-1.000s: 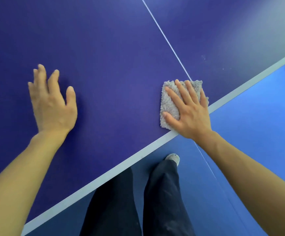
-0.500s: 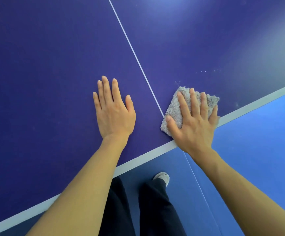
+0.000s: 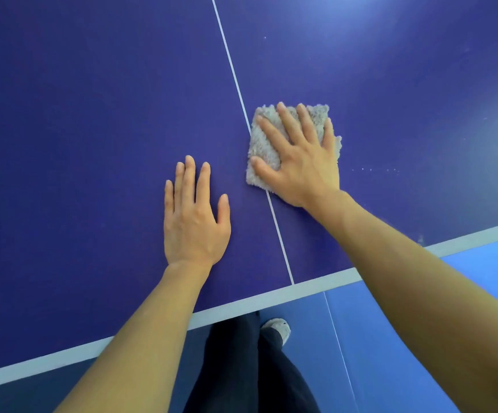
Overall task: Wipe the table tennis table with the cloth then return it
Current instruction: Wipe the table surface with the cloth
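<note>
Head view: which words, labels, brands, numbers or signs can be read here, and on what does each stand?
None: no word, number, label or brand can be read.
The table tennis table bears only plain white lines; the cloth under the right hand shows no tag.

Dark blue worktop [image 3: 93,114], thin white centre line [image 3: 233,73] meeting pale edge band [image 3: 271,296] at near side. Grey fluffy cloth [image 3: 261,144] flat on surface, left edge over line. Left grip [image 3: 195,222] flat on worktop, left of line, fingers straight. Right grip [image 3: 304,162] spread flat on cloth. Pale specks [image 3: 372,169] right of cloth
</note>
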